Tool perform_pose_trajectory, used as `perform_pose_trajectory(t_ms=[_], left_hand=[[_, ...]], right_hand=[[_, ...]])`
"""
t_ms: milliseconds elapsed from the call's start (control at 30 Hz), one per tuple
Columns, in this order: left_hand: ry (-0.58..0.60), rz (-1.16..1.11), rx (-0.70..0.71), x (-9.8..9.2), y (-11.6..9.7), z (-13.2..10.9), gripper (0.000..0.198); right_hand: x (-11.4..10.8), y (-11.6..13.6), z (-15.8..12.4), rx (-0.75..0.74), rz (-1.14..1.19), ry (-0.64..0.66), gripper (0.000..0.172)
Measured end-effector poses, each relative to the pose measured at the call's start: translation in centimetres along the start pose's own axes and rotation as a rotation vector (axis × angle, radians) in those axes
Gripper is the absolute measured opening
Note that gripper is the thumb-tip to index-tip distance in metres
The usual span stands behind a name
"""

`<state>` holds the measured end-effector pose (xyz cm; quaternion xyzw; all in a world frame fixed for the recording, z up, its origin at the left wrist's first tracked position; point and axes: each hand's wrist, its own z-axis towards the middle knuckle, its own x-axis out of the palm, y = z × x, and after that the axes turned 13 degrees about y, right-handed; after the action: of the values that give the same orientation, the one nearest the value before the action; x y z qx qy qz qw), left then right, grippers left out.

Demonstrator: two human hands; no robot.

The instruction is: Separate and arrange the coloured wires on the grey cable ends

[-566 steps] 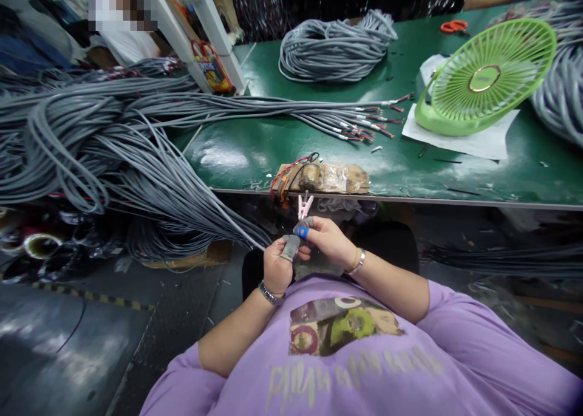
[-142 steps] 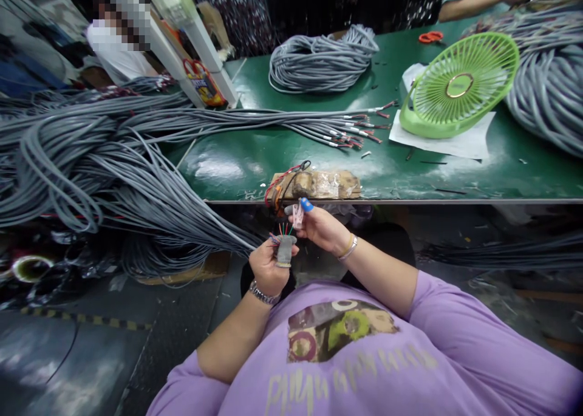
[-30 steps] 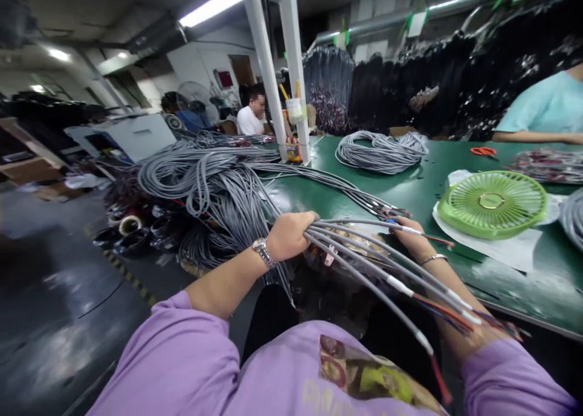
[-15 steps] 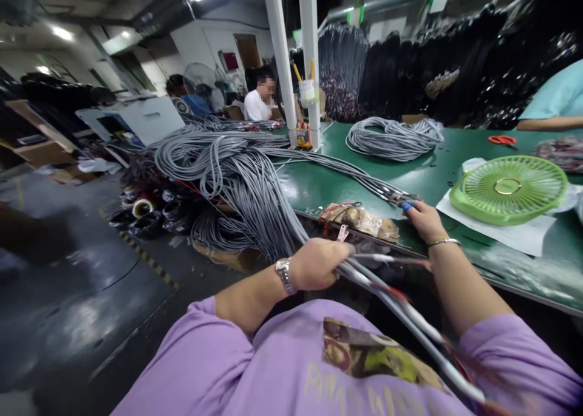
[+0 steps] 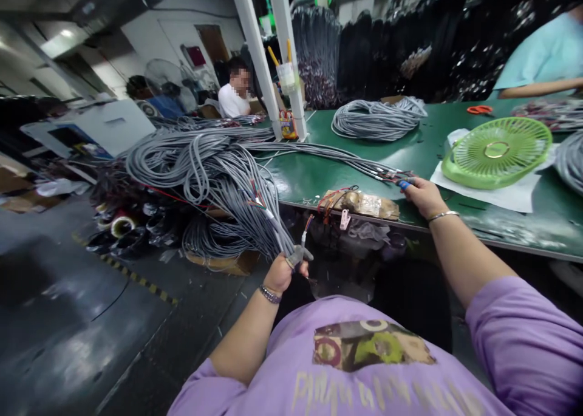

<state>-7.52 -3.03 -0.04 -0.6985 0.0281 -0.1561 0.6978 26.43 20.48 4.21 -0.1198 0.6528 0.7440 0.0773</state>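
Observation:
My left hand (image 5: pixel 283 274), low in front of the table edge, is closed around several grey cables (image 5: pixel 277 229). Stripped ends with coloured wires (image 5: pixel 257 202) point upward above this hand, and another end (image 5: pixel 308 226) stands up beside it. Something grey, perhaps a finger covering, shows at its fingertips. My right hand (image 5: pixel 423 197) pinches the wire ends (image 5: pixel 392 175) of a cable bundle (image 5: pixel 334 155) that runs across the green table. Blue tape (image 5: pixel 403 186) wraps one of its fingers. A large heap of grey cables (image 5: pixel 195 161) spills over the table's left end.
A green fan (image 5: pixel 496 152) lies on white paper at right. A coiled cable bundle (image 5: pixel 378 119) and orange scissors (image 5: pixel 480 109) are further back. White posts (image 5: pixel 291 70) rise from the table (image 5: pixel 314 179). A taped block (image 5: pixel 364 204) sits at its front edge. Two co-workers sit beyond.
My left hand has moved left and down with the cables; their ends, which lay across my lap, now point up. My right hand still holds the wire ends on the table.

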Motion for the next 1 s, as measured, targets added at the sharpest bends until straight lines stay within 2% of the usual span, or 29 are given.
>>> perform_pose_trajectory(t_ms=[67, 100, 200, 267, 333, 433, 500, 600, 700, 733, 800, 867, 933, 1000], left_hand=[[0.05, 0.03, -0.003, 0.4, 0.0, 0.4, 0.042], [0.083, 0.047, -0.008, 0.6, -0.2, 0.5, 0.042], [0.178, 0.113, -0.02, 0.9, -0.9, 0.6, 0.042], [0.228, 0.17, -0.03, 1.1, -1.3, 0.7, 0.043], [0.272, 0.222, -0.049, 1.2, -1.5, 0.8, 0.045], [0.309, 0.246, -0.079, 1.6, -1.2, 1.1, 0.043], [0.278, 0.236, -0.054, 1.8, -1.0, 1.0, 0.04], [0.124, 0.222, 0.038, 1.7, -1.3, -0.2, 0.036], [-0.024, 0.182, 0.099, 0.3, -2.5, -2.8, 0.036], [-0.027, 0.191, 0.082, -0.5, -2.9, -3.8, 0.038], [0.042, 0.258, -0.032, -2.2, -3.5, -5.6, 0.041], [0.127, 0.324, -0.135, -3.5, -3.5, -6.8, 0.045], [0.175, 0.375, -0.196, -4.2, -2.9, -6.9, 0.052], [0.215, 0.414, -0.182, -4.1, -1.7, -6.3, 0.058]], right_hand=[[1.6, 1.6, -3.5, -0.064, 0.096, -0.133, 0.022], [2.8, 2.3, -5.8, -0.115, 0.109, -0.107, 0.023], [7.5, 3.9, -13.3, -0.252, 0.045, 0.341, 0.027], [10.8, 4.4, -17.1, -0.315, 0.019, 0.493, 0.03], [13.5, 4.6, -18.9, -0.367, -0.038, 0.619, 0.033], [15.9, 4.6, -19.1, -0.46, -0.071, 0.649, 0.033], [16.6, 4.6, -18.7, -0.473, 0.012, 0.632, 0.035], [16.7, 4.4, -18.7, -0.395, 0.258, 0.577, 0.038], [15.7, 4.2, -18.9, -0.299, 0.529, 0.515, 0.039], [15.2, 4.4, -18.9, -0.278, 0.618, 0.495, 0.038], [14.3, 5.0, -18.7, -0.284, 0.753, 0.463, 0.035], [14.0, 5.9, -18.3, -0.314, 0.75, 0.458, 0.035], [14.4, 6.8, -17.8, -0.312, 0.692, 0.535, 0.035], [15.4, 7.5, -17.4, -0.284, 0.674, 0.659, 0.036]])
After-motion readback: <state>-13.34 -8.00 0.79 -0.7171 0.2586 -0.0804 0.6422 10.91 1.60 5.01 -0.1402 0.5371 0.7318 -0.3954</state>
